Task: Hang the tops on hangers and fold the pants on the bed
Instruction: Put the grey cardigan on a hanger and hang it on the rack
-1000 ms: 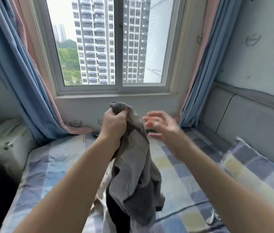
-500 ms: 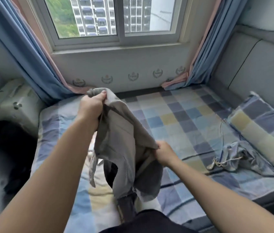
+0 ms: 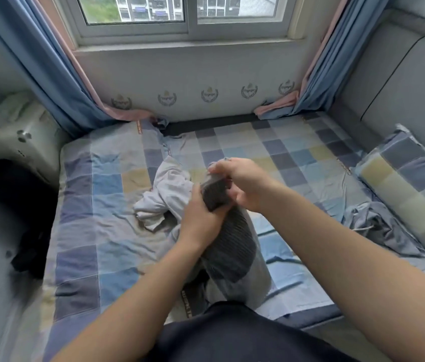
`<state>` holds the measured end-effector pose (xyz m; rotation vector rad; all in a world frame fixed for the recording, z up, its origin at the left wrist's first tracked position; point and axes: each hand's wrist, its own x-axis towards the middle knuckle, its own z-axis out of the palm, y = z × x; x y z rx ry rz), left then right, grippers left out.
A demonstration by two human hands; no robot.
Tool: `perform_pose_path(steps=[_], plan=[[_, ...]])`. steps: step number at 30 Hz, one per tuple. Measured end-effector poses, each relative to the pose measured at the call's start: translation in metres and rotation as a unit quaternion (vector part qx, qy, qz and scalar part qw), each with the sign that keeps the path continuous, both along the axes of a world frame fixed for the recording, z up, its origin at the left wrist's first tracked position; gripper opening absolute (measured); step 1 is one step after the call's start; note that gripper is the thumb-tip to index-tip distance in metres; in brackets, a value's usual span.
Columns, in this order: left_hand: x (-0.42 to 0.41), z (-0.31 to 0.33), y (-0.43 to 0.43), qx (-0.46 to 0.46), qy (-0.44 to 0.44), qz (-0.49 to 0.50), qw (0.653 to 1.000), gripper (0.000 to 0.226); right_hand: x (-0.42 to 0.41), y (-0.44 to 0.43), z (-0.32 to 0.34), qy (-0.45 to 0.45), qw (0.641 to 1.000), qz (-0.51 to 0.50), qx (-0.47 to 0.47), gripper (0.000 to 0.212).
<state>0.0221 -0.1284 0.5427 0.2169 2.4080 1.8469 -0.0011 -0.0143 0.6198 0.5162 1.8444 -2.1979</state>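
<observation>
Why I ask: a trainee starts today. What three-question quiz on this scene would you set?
1. True or false: the left hand and the right hand both grip the grey garment.
2. Where does the crumpled white garment lie? A) on a hanger B) on the bed, left of the hands C) on the windowsill
3. Fill in: the blue-grey drawstring garment lies beside the checked ____.
Key: 1 true; 2 B; 3 pillow.
</observation>
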Motion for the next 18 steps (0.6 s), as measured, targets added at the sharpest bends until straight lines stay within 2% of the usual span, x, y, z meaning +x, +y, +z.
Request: perform_pose_path(steps=[2, 3, 7, 10, 12, 14, 17, 18], plan=[[-0.013, -0.005, -0.009, 0.026, -0.019, 0.047, 0.998, 0.028, 0.009, 0.010, -0.002, 0.009, 0.998, 0.043, -0.051, 0.012], [-0.018, -0.010, -0.015, 0.059, -0.055, 0.064, 0.995, 0.021, 0.014, 0.019, -0.008, 0.022, 0.998, 0.047, -0.042, 0.015], [-0.023, -0.015, -0.037, 0.202, -0.219, 0.115, 0.948, 0.011, 0.037, 0.059, -0.052, 0.053, 0.981, 0.026, 0.185, 0.031], [-0.025, -0.011, -0.047, 0.283, -0.296, 0.080, 0.909, 0.020, 0.060, 0.070, -0.098, 0.012, 0.962, 0.099, 0.254, 0.065], [-0.023, -0.007, -0.048, 0.324, -0.343, 0.031, 0.881, 0.024, 0.069, 0.064, -0.122, -0.017, 0.937, 0.173, 0.302, 0.078], [-0.021, -0.009, -0.046, 0.345, -0.349, -0.007, 0.871, 0.024, 0.071, 0.053, -0.138, -0.031, 0.919, 0.200, 0.338, 0.070], [-0.022, -0.013, -0.049, 0.351, -0.337, -0.030, 0.873, 0.023, 0.069, 0.045, -0.149, -0.008, 0.908, 0.163, 0.385, 0.022], [-0.024, -0.013, -0.053, 0.343, -0.336, -0.028, 0.877, 0.023, 0.067, 0.048, -0.149, 0.002, 0.907, 0.130, 0.400, 0.015]])
